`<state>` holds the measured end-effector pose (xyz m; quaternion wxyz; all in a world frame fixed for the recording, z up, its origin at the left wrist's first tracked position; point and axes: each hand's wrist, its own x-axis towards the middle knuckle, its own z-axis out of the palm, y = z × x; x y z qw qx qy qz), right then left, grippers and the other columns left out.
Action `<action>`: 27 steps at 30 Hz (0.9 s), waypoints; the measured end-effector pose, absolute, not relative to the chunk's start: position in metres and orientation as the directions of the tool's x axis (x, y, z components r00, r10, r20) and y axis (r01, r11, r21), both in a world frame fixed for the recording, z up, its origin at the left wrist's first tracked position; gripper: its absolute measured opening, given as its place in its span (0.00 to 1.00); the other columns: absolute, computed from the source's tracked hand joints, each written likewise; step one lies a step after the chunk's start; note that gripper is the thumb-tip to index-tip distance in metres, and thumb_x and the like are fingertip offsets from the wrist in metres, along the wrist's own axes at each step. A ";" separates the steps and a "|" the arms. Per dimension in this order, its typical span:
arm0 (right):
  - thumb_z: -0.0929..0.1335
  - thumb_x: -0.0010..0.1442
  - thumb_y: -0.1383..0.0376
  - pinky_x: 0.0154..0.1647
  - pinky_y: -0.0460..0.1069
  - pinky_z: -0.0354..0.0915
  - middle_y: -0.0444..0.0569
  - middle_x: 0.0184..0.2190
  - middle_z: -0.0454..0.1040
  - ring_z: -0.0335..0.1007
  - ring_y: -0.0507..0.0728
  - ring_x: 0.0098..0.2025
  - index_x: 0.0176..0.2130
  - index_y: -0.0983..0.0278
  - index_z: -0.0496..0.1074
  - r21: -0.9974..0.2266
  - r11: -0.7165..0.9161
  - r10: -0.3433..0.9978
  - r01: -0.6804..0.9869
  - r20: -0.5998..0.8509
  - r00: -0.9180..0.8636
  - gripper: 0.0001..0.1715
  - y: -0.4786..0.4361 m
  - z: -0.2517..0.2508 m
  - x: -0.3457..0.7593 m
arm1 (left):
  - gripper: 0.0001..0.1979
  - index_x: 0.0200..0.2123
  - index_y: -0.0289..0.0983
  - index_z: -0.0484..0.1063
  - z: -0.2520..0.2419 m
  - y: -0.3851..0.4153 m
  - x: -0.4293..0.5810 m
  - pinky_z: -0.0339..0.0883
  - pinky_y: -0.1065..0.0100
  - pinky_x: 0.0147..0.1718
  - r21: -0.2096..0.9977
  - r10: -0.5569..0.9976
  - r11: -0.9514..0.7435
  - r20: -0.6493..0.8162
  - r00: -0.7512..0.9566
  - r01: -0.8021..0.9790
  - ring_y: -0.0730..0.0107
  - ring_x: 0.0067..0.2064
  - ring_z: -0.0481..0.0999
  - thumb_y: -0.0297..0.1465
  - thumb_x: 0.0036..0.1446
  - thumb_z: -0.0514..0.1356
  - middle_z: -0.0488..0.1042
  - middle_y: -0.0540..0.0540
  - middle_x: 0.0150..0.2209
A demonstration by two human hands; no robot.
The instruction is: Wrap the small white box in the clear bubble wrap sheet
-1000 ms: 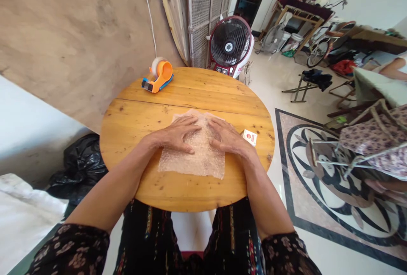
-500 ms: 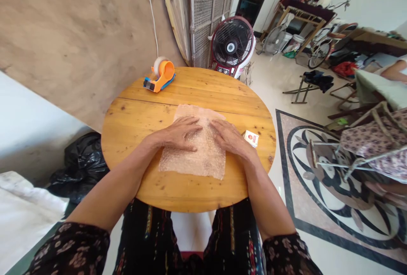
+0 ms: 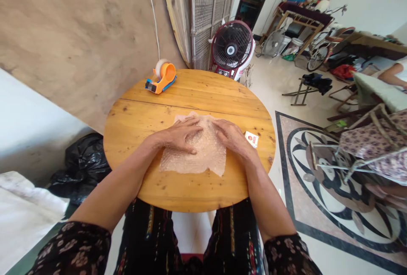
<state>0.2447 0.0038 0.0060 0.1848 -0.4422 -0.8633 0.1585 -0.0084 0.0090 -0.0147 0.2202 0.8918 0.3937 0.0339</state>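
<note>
A sheet of bubble wrap [image 3: 203, 154] lies in the middle of a round wooden table [image 3: 159, 109]. My left hand [image 3: 178, 136] rests flat on the sheet's left half with the fingers stretched out. My right hand [image 3: 233, 137] lies on its right half, fingers apart and slightly bent. The far edge of the sheet looks bunched toward my fingers. A small white box with a red mark [image 3: 252, 139] sits on the table just right of my right hand.
An orange tape dispenser [image 3: 162, 77] stands at the table's far left edge. A red floor fan [image 3: 231, 49] is behind the table. A black bag [image 3: 82, 164] lies on the floor at left. Furniture and another person's arm [image 3: 392, 73] are at far right.
The far edge of the bubble wrap has drawn in toward my fingers, so the sheet looks shorter. Both hands have stayed on it.
</note>
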 end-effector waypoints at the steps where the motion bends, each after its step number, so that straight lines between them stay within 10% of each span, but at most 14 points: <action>1: 0.60 0.60 0.71 0.60 0.55 0.61 0.52 0.56 0.71 0.66 0.60 0.58 0.57 0.63 0.68 -0.464 0.549 0.826 0.695 0.173 -0.537 0.26 0.004 0.007 0.246 | 0.49 0.66 0.39 0.53 -0.016 0.010 -0.009 0.39 0.44 0.64 0.422 0.716 -0.597 -0.105 0.691 0.683 0.41 0.70 0.38 0.55 0.47 0.63 0.41 0.37 0.70; 16: 0.64 0.61 0.67 0.62 0.61 0.60 0.53 0.55 0.72 0.64 0.62 0.60 0.53 0.62 0.72 -0.327 0.588 0.808 0.740 0.260 -0.528 0.21 -0.027 0.040 0.280 | 0.49 0.66 0.38 0.54 -0.012 0.007 -0.009 0.39 0.46 0.65 0.376 0.708 -0.611 -0.134 0.693 0.697 0.44 0.70 0.38 0.58 0.47 0.61 0.41 0.35 0.70; 27: 0.69 0.54 0.64 0.61 0.66 0.57 0.59 0.61 0.65 0.61 0.68 0.62 0.63 0.64 0.59 -0.228 0.343 0.939 0.911 0.102 -0.328 0.39 -0.034 0.011 0.339 | 0.48 0.66 0.39 0.54 -0.006 0.005 -0.006 0.38 0.47 0.65 0.336 0.713 -0.615 -0.148 0.685 0.713 0.45 0.70 0.38 0.57 0.47 0.60 0.41 0.39 0.71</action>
